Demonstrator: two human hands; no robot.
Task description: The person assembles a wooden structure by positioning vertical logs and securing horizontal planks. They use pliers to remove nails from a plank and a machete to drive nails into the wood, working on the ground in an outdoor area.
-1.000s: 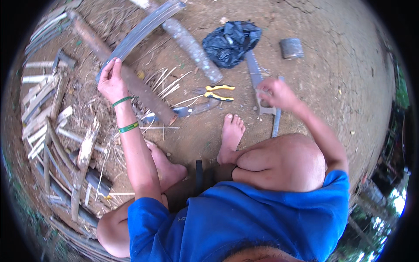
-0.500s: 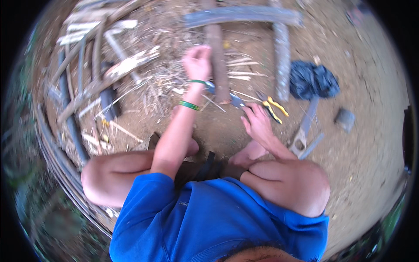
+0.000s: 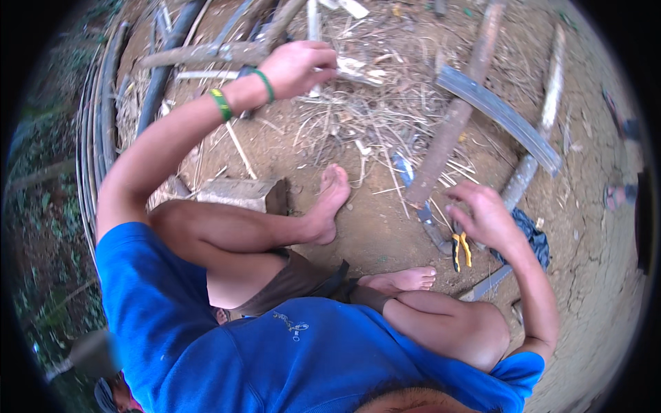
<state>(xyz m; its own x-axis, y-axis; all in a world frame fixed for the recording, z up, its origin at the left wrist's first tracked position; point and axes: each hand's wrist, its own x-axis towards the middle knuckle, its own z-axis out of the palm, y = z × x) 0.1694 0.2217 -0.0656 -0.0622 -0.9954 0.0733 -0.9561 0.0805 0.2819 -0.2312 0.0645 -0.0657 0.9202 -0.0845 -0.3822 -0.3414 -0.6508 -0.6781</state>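
Observation:
My left hand (image 3: pixel 296 69) is raised at the upper left, with green bands on its wrist. Its fingers are bent, a gap shows at the thumb, and no object is visible in it. Close by are a brown branch (image 3: pixel 206 54) and pale split wood (image 3: pixel 358 71). On the right, my right hand (image 3: pixel 482 213) hovers with loosely curled, separated fingers and holds nothing. Just below it lie yellow-and-black pliers (image 3: pixel 461 251). A flat bluish metal tool (image 3: pixel 428 219) passes beneath a brown log (image 3: pixel 441 148), its middle hidden.
A grey beam (image 3: pixel 502 117) lies across the brown log and a grey pole (image 3: pixel 551 89). Beside my right forearm are a black plastic bag (image 3: pixel 537 241) and a handsaw (image 3: pixel 489 281). A wood block (image 3: pixel 237 194) sits by my left leg. Another person's feet (image 3: pixel 613 197) show far right.
My view has swung left. My left hand has moved left from beside the brown log toward the wood pile. My right hand has lifted off the ground near the metal tool.

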